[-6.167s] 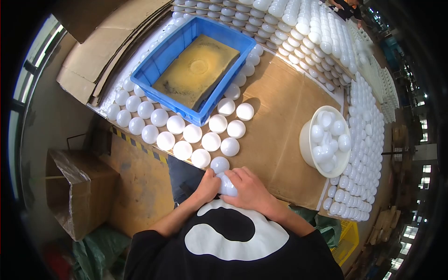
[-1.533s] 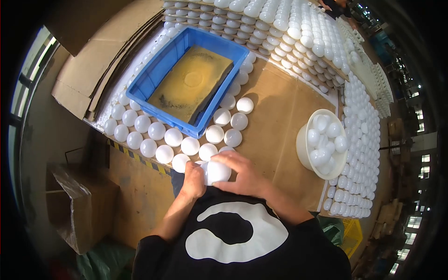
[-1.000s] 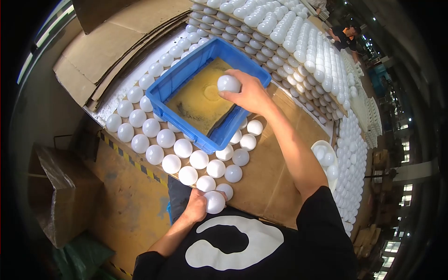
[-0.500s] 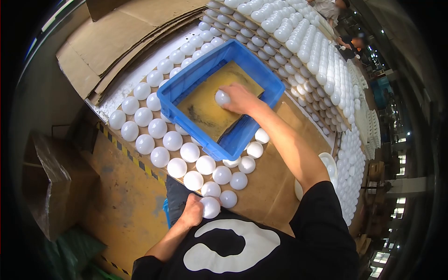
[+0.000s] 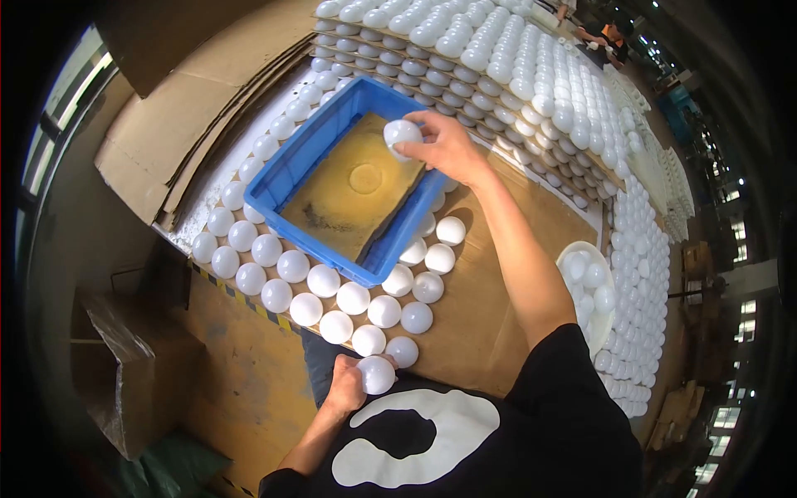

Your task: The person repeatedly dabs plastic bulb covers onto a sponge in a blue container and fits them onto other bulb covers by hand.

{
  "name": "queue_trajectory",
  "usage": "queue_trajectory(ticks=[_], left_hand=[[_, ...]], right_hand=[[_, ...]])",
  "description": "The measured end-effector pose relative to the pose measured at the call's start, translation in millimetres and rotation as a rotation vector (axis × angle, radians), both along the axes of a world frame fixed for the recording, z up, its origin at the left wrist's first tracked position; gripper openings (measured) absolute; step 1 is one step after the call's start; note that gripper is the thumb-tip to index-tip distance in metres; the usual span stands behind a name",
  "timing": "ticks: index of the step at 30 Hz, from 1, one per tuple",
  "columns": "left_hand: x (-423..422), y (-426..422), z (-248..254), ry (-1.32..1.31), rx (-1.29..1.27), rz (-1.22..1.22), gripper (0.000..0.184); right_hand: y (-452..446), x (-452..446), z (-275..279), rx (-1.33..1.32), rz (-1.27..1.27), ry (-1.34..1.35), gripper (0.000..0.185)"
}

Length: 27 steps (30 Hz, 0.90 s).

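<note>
My right hand (image 5: 450,149) grips a white bulb globe (image 5: 402,139) above the far right part of a blue plastic bin (image 5: 274,203). Inside the bin lies a yellow, sponge-like pad (image 5: 332,195) with dark stains and a round mark pressed into its surface. Close to my body, my left hand (image 5: 345,385) is closed on another white globe (image 5: 377,375). Rows of similar globes (image 5: 335,327) stand on cardboard around the bin's near and left sides. Both globes' undersides are hidden from view.
Layered trays of white globes (image 5: 498,79) rise at the back right. A round white tub (image 5: 608,319) of globes stands right of my right arm. Brown cardboard sheets (image 5: 195,100) lie at the left; a cardboard box (image 5: 141,373) is below. Another person (image 5: 610,41) works far off.
My right hand has lifted its globe up off the yellow pad, uncovering the round mark. My left hand still holds its globe near my body. The camera view has shifted somewhat.
</note>
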<state>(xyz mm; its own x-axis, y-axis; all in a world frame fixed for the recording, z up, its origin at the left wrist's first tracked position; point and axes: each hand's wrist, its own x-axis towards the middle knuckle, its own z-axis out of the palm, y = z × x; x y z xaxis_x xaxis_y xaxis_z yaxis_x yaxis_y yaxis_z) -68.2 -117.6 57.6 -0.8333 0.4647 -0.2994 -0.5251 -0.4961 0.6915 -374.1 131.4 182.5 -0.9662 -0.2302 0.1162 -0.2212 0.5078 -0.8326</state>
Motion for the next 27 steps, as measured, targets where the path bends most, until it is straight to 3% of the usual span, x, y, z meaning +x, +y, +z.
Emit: queue_trajectory(ticks=[1,2,5,8,10,16,20,23,24,25,26,27], left_hand=[[0,-1,-2,0.098,-0.015,-0.02,0.036],[0,0,-4,0.195,-0.027,-0.041,0.039],[-9,11,2,-0.058,-0.044,-0.111,0.04],[-15,21,11,-0.141,-0.103,-0.138,0.039],[-19,26,14,-0.137,-0.084,-0.138,0.04],[-17,24,16,0.115,-0.062,-0.146,0.044],[-15,25,19,0.133,-0.188,-0.15,0.05],[-23,23,23,0.303,-0.292,-0.16,0.051],[-26,22,23,0.396,-0.37,-0.164,0.051],[-29,23,18,0.35,-0.212,-0.122,0.048],[-32,23,7,0.442,-0.373,-0.112,0.046],[-35,32,14,0.083,-0.021,-0.025,0.044]], right_hand=[[16,21,20,-0.164,-0.073,-0.075,0.059],[37,36,26,-0.165,-0.147,-0.04,0.058],[95,59,-15,-0.134,-0.344,0.048,0.058],[128,66,-87,0.253,-0.533,-0.068,0.06],[119,75,-94,0.376,-0.551,-0.216,0.055],[107,73,-123,0.586,-0.541,-0.317,0.055],[111,80,-132,0.602,-0.534,-0.267,0.06],[109,111,-114,0.537,-0.671,-0.047,0.058],[101,132,-94,0.308,-0.576,0.014,0.054],[90,153,-76,0.08,-0.475,0.068,0.05],[74,178,-67,-0.04,-0.333,0.039,0.049],[56,203,-59,-0.162,-0.181,-0.002,0.048]])
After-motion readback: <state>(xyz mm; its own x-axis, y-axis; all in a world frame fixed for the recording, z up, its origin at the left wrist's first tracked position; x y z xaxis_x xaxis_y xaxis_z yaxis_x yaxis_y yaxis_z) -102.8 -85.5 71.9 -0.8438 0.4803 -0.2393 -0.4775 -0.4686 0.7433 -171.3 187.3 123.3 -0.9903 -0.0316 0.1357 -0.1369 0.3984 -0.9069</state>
